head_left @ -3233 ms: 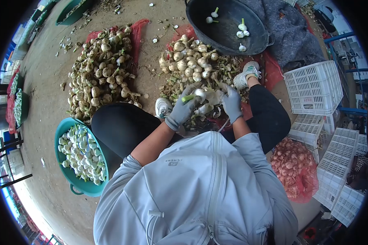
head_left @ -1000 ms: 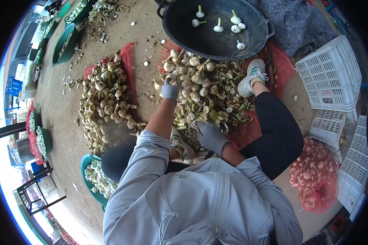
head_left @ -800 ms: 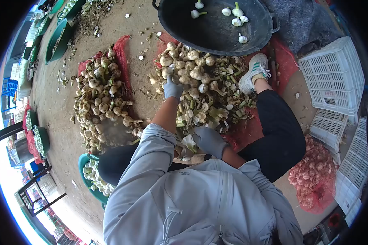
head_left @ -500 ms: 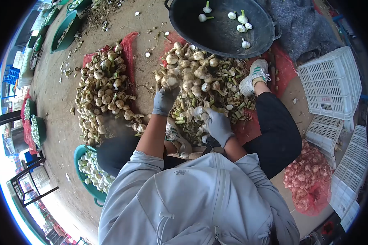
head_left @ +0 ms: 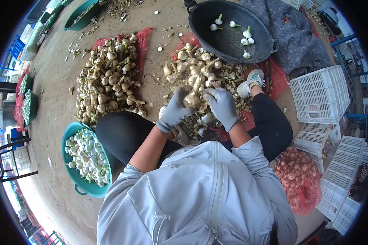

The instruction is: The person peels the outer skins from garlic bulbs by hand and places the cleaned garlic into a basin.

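My left hand (head_left: 176, 111), in a grey glove, is closed around a garlic bulb (head_left: 191, 99) above the near side of the garlic pile. Close by on the right, my gloved right hand (head_left: 223, 108) is closed, its fingertips beside the bulb. What those fingertips hold, if anything, is too small to make out. Beneath and beyond both hands lies a heap of dirty, unpeeled garlic (head_left: 185, 61) among cut stems and skins. Past it stands a black tub (head_left: 208, 41) with several clean white bulbs inside.
A second garlic pile (head_left: 106, 77) lies left on red netting. Beside my left leg is a teal basket (head_left: 66, 157) of clean bulbs. At right stand white crates (head_left: 319, 96) and a red net bag of garlic (head_left: 298, 175). Grey cloth (head_left: 290, 36) lies by the tub.
My left hand has come back from the pile toward my body with a bulb. My right hand has risen slightly, and the two now nearly meet. The view has shifted a little.
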Demonstrator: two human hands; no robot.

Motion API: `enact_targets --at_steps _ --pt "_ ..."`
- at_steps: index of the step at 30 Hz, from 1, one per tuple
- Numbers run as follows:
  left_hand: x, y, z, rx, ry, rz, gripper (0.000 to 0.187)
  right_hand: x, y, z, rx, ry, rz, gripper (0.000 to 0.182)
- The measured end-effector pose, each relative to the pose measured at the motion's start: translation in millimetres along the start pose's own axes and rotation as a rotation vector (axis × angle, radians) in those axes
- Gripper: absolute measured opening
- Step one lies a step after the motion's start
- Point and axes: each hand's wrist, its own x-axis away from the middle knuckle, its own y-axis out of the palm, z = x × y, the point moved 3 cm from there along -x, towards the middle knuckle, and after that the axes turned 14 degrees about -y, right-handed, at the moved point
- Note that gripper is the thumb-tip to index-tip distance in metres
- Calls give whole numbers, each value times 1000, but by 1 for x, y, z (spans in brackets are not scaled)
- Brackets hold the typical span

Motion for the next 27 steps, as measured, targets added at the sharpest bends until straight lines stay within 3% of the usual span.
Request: enact_targets --at_steps 2,4,7,10,15,16,17,18,20,23,25,26,27 --pt "7 14 13 -232 68 51 70 5 8 2 -196 226 -40 22" --pt "13 21 20 -541 64 160 69 16 22 17 -205 173 28 21" --pt "13 29 8 -771 237 242 67 25 34 23 -424 455 30 16" --pt "12 37 -1 -931 278 396 68 21 35 13 -325 560 5 16" --pt "6 31 1 -1021 273 457 69 12 46 33 -83 356 25 22" --pt "4 29 2 -970 249 462 70 5 45 30 -18 286 27 22" --pt "3 26 3 -920 226 465 70 3 42 28 -171 436 -23 22" --pt "-2 22 -2 -847 194 427 64 -1 40 28 -93 339 -58 22" --pt "-10 20 -17 80 66 106 56 -11 32 35 51 37 -143 20" --pt "-6 20 -19 793 -226 -196 51 -13 14 45 50 -169 -203 20" --pt "-6 18 -18 876 -196 -231 50 -10 13 49 -134 -279 -40 22" --pt "-7 20 -14 922 -191 -234 50 0 16 51 -668 304 -79 23" --pt "-7 19 -9 883 -149 -255 51 5 20 56 -674 368 -58 20"
